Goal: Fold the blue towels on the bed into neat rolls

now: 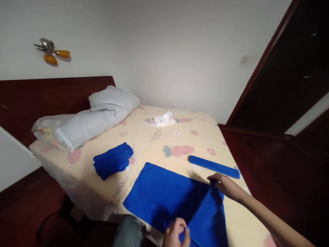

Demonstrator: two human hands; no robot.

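Pinching the far right corner of a blue cloth (164, 192) at bottom center of the frame, the right hand (223, 185) is mostly closed. The left hand (178, 233) has its fingers curled on the near edge, also pretty much closed. A rolled blue cloth (214, 167) lies just beyond, at center right.

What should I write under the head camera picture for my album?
Two hands fold a blue cloth on a bed.
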